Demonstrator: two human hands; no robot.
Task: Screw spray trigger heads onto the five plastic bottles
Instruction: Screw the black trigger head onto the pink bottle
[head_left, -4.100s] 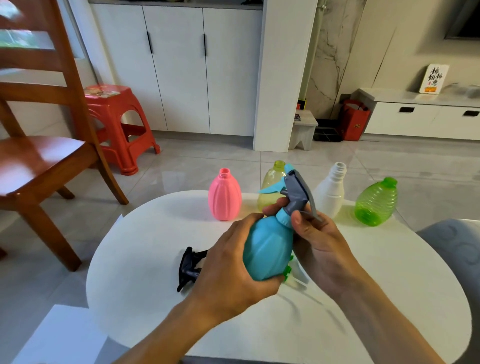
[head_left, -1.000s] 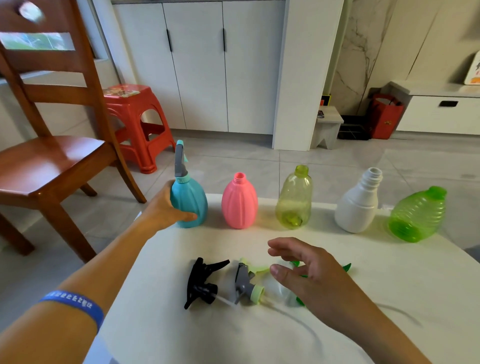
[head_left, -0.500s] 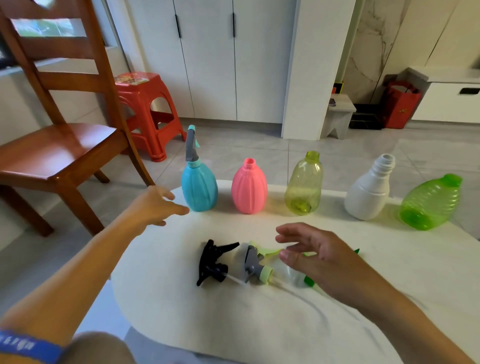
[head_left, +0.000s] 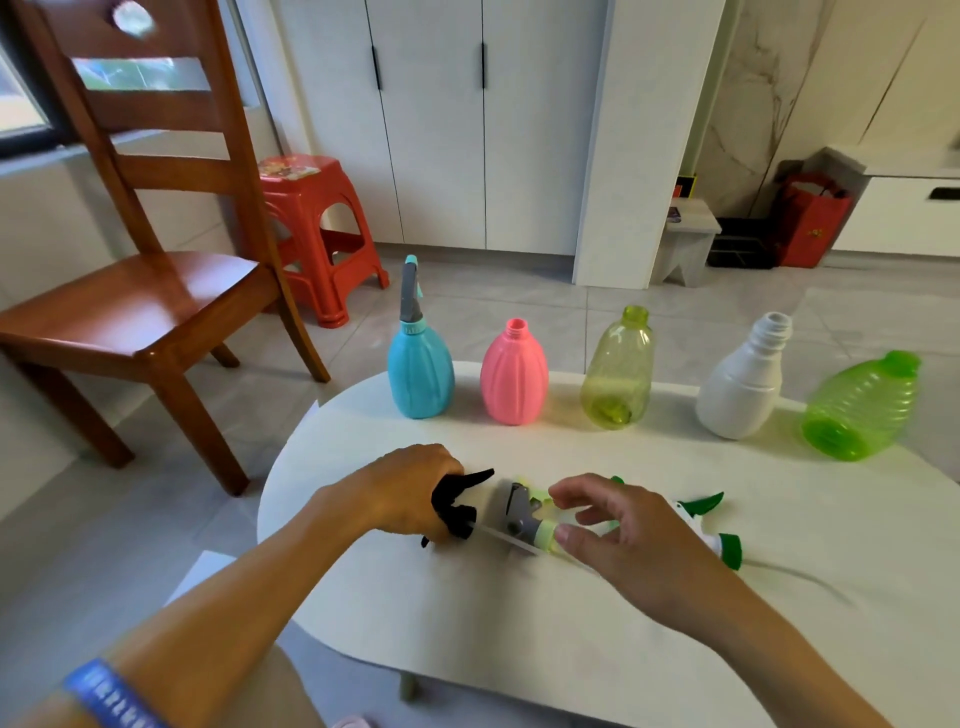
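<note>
My left hand (head_left: 410, 491) has come back from the blue bottle (head_left: 420, 375) at the tabletop's far edge, fingers now curled on the black trigger head (head_left: 457, 501). Right hand (head_left: 618, 525) hovers open, holding nothing. Risk: tangled dip tubes drag neighbouring heads.

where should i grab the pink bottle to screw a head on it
Wrap the ribbed belly of the pink bottle from the near side or from above it. It stands upright with its threaded neck open, so a low grip keeps the neck clear.
</note>
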